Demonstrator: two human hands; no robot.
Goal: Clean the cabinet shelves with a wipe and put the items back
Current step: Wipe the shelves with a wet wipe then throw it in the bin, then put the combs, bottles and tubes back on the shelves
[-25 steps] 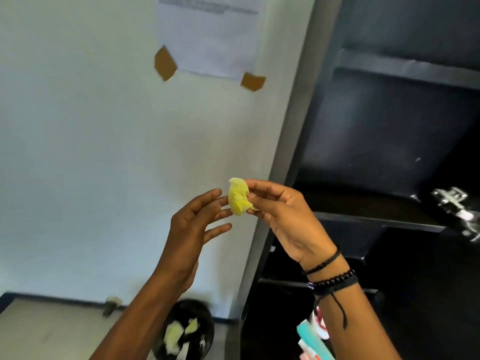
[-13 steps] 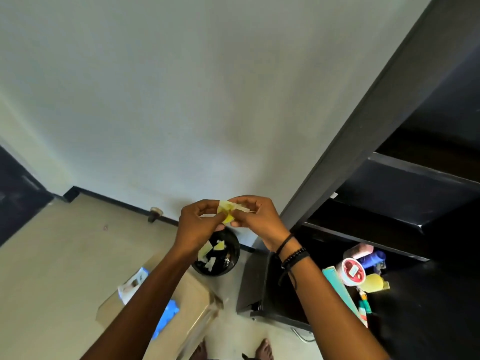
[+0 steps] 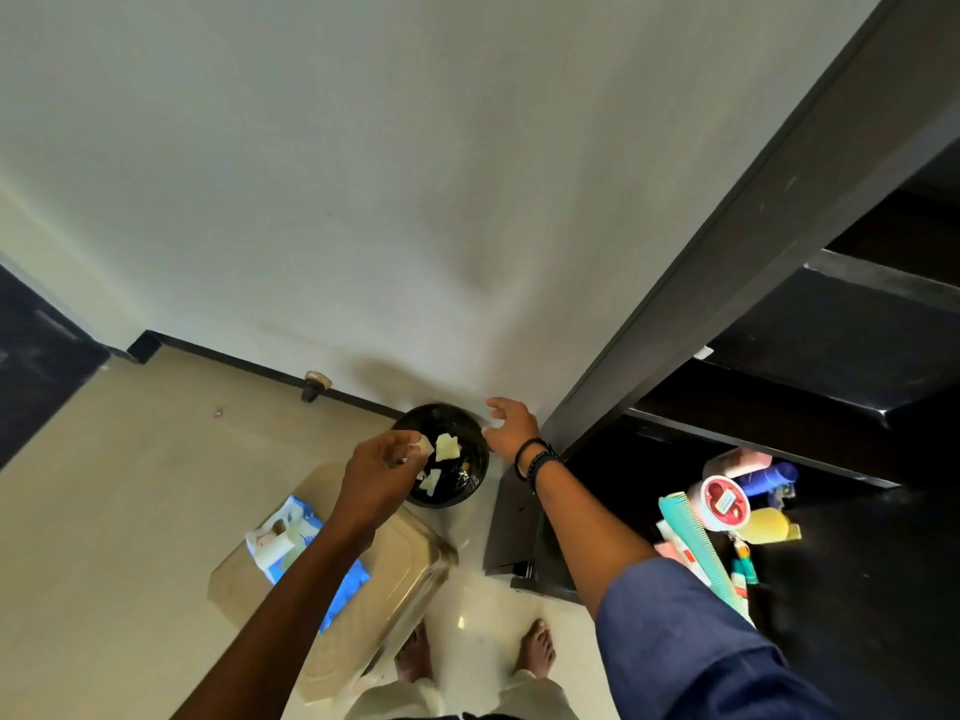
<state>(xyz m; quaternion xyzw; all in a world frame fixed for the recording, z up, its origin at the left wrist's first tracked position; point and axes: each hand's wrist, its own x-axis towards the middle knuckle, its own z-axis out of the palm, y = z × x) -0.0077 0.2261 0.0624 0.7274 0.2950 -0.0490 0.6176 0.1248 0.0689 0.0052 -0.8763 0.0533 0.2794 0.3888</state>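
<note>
Black bin (image 3: 457,498) sits under left hand (image 3: 382,467) pinching a wipe (image 3: 425,445); right hand (image 3: 511,426) fingers spread.

I've got the bin (image 3: 467,493) on the floor (image 3: 130,511) against the wall (image 3: 363,200), just left of the cabinet (image 3: 701,283). My left hand (image 3: 382,467) pinches a wipe (image 3: 423,446) over its left rim, and my right hand (image 3: 511,426) is spread beside its right rim. Nearer me, the wipe pack (image 3: 291,537) lies on a box (image 3: 395,574). Toiletries (image 3: 724,504) sit inside the cabinet, far right.
</note>
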